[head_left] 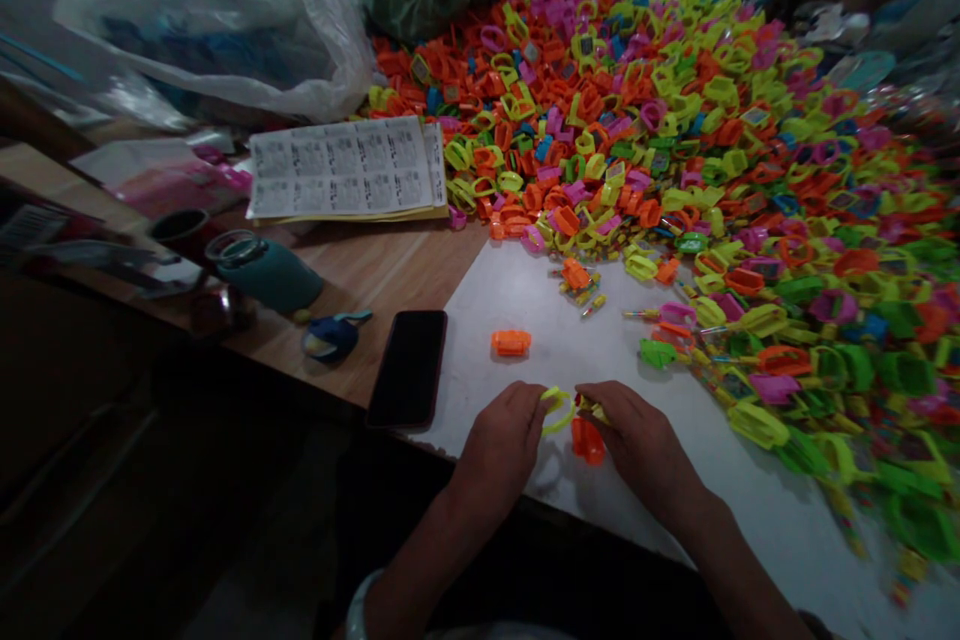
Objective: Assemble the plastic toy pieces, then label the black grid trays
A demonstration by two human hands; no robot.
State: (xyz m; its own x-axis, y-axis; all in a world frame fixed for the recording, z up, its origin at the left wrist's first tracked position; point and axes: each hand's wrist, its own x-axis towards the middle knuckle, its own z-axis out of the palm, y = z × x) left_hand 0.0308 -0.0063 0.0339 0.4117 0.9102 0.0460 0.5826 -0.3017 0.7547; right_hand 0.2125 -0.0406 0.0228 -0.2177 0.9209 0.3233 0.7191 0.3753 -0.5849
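Near the table's front edge, my left hand [504,435] pinches a yellow-green plastic ring-shaped piece [556,410] between thumb and fingers. Just right of it, my right hand [637,435] is closed on a small yellowish piece [592,407], mostly hidden by the fingers, so its kind is unclear. Below and between the hands lies an orange plastic piece [588,442] on the white sheet [480,390]. Another orange piece [511,343] rests farther back, beyond my left hand.
A large heap of coloured plastic pieces [637,140] spreads across the back and right. To the left are a black phone [409,367], a teal bottle [274,272], a blue round item [330,338], a stack of printed sheets [341,170] and a clear plastic bag [217,20].
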